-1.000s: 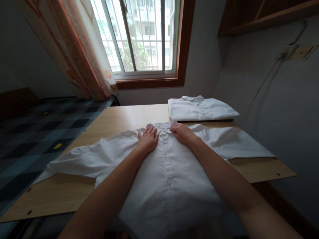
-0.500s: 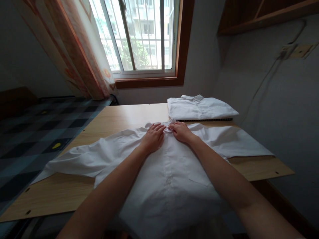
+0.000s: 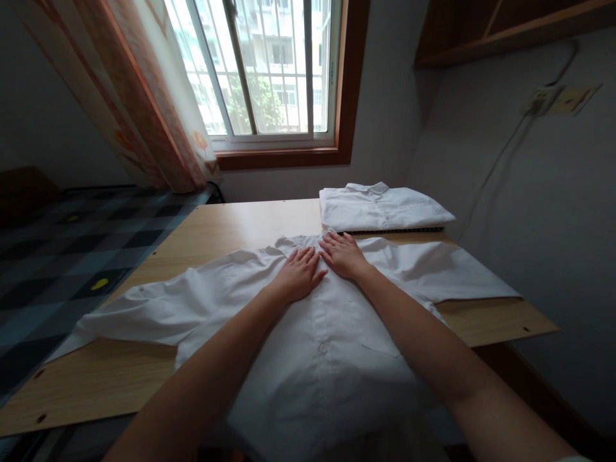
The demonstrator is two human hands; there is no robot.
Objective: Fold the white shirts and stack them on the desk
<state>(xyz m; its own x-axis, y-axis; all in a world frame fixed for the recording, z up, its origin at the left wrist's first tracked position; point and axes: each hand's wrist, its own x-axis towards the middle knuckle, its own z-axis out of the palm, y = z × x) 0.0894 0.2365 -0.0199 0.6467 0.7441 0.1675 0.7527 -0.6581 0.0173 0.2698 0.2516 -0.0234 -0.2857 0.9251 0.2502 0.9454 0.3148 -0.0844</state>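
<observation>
No text, brand or number is legible. Small dark marks run vertically along the right-hand side of the window frame [image 3: 332, 74]; they are too small to read. Faint marks also stand at the left end of the frame's lower rail, likewise unreadable. On the checked bedding [image 3: 62, 244], a yellow printed motif [image 3: 99, 283] lies within a dark square, with a second, smaller yellow motif [image 3: 72, 218] farther back; whether any lettering accompanies either print cannot be told.
</observation>
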